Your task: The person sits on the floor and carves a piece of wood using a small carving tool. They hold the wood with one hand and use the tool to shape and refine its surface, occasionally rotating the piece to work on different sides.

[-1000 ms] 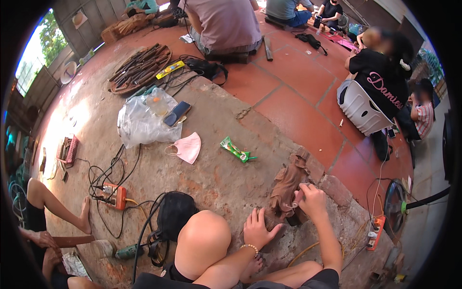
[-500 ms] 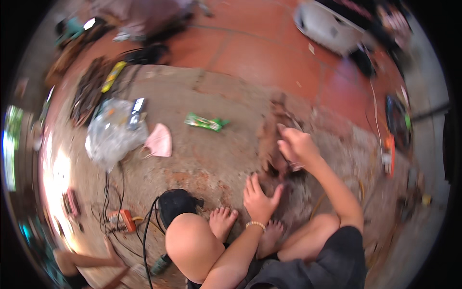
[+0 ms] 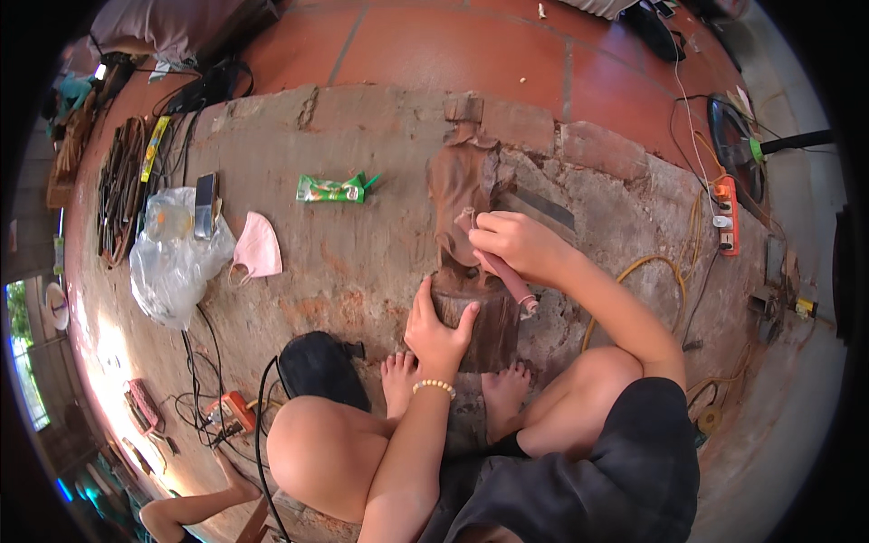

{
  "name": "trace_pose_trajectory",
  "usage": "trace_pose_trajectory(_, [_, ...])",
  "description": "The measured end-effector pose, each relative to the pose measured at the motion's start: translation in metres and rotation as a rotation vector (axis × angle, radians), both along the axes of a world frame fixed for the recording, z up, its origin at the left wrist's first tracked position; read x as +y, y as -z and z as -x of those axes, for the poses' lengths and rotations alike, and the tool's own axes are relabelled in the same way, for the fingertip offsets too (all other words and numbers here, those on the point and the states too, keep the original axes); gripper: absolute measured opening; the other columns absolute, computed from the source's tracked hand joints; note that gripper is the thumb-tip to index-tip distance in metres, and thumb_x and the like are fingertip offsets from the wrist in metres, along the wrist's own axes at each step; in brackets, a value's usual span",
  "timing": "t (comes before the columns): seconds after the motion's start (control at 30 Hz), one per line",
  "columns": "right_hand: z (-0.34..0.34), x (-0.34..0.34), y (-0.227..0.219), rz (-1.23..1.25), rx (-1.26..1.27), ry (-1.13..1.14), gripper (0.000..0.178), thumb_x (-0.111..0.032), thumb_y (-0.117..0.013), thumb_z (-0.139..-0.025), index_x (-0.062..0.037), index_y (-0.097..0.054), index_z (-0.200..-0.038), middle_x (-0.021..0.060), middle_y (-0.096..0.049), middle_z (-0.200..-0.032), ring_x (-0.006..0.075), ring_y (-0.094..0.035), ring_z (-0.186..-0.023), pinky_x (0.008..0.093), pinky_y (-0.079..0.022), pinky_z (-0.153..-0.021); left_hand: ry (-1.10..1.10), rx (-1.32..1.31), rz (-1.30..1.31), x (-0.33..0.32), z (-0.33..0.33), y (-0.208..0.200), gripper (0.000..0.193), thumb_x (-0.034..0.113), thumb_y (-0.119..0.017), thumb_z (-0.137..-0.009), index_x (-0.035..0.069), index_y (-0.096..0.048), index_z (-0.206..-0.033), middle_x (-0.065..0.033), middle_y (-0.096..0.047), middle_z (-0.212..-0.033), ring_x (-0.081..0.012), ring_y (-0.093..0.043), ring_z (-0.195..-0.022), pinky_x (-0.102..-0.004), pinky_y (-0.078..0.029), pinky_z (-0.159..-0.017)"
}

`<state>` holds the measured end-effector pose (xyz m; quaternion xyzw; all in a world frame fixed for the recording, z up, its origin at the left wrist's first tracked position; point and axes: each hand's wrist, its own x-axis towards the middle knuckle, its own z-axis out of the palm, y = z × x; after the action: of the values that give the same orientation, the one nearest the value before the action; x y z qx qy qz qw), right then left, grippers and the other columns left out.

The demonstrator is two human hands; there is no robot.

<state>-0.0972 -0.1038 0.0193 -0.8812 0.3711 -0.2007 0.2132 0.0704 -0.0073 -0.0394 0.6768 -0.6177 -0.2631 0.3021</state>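
Observation:
A dark brown wood carving (image 3: 454, 181), its figure rising from a thick round base (image 3: 493, 330), is in front of my feet. My left hand (image 3: 438, 342), with a beaded bracelet at the wrist, rests against the near left side of the base, thumb and fingers spread. Closed around a reddish-brown roll (image 3: 508, 277), my right hand (image 3: 520, 246) is over the carving's right side. The roll slants across the lower part of the figure, and its upper end appears to touch the wood. My fingers hide part of the roll.
Left of the carving are a green packet (image 3: 331, 189), a pink mask (image 3: 259, 245), a phone (image 3: 205, 199) and a clear plastic bag (image 3: 172, 281). Orange power strips (image 3: 727, 217) with cables are on both sides. A fan (image 3: 731, 145) is at far right. Another person's leg (image 3: 186, 509) shows at lower left.
The view has shifted, with surrounding things now farther left or higher. My left hand has come onto the carving's base. My right hand stays over the carving, the roll now plainly visible.

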Motion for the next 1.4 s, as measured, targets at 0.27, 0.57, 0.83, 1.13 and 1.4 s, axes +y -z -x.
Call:
trace_pose_trajectory(0.27, [0.029, 0.011, -0.01, -0.946, -0.624, 0.366, 0.011, -0.012, -0.053, -0.08, -0.001, -0.055, -0.081, 0.0079, -0.057, -0.064, 0.0138, -0.052, -0.053, 0.0259, -0.042, -0.05, -0.077, -0.09, 0.07, 0.006, 0.04, -0.012, 0.072, 0.04, -0.071, -0.062, -0.002, -0.043, -0.114, -0.0259, -0.049, -0.11, -0.0397, -0.051, -0.098, -0.0398, -0.044, -0.08])
trace_pose_trajectory(0.57, [0.063, 0.031, -0.069, -1.116, -1.435, 0.294, 0.028, -0.029, -0.043, -0.088, -0.004, -0.055, -0.084, 0.003, -0.05, -0.052, 0.0067, -0.036, -0.037, 0.0198, -0.026, -0.038, -0.106, -0.046, 0.069, 0.012, 0.036, -0.006, 0.074, 0.045, -0.069, -0.062, 0.0, -0.044, -0.116, -0.0263, -0.046, -0.114, -0.0403, -0.05, -0.099, -0.0417, -0.043, -0.081])
trace_pose_trajectory(0.83, [0.051, 0.066, -0.168, -0.856, -1.518, -0.091, 0.032, -0.031, -0.042, -0.088, -0.0021, -0.056, -0.084, 0.0047, -0.05, -0.054, 0.007, -0.039, -0.038, 0.0192, -0.026, -0.036, -0.185, -0.043, 0.06, 0.013, 0.048, -0.009, 0.073, 0.044, -0.066, -0.063, 0.005, -0.042, -0.119, -0.0247, -0.044, -0.118, -0.0381, -0.046, -0.104, -0.0433, -0.04, -0.085])
trace_pose_trajectory(1.13, [0.031, 0.108, -0.234, -0.697, -1.533, -0.471, 0.036, -0.034, -0.044, -0.087, 0.0, -0.056, -0.086, 0.0057, -0.051, -0.054, 0.0088, -0.039, -0.039, 0.0192, -0.027, -0.035, -0.174, -0.084, 0.063, 0.014, 0.045, -0.001, 0.072, 0.049, -0.061, -0.068, 0.009, -0.04, -0.123, -0.0212, -0.043, -0.121, -0.0356, -0.046, -0.105, -0.0424, -0.041, -0.083])
trace_pose_trajectory(1.4, [0.01, 0.105, -0.255, -0.882, -1.507, -0.845, 0.03, -0.021, -0.05, -0.087, 0.0068, -0.056, -0.077, 0.0098, -0.049, -0.045, 0.0091, -0.04, -0.03, 0.0189, -0.025, -0.027, -0.192, -0.101, 0.031, 0.016, 0.059, -0.003, 0.071, 0.05, -0.061, -0.068, 0.01, -0.04, -0.123, -0.0191, -0.041, -0.123, -0.0337, -0.046, -0.106, -0.0435, -0.042, -0.08])
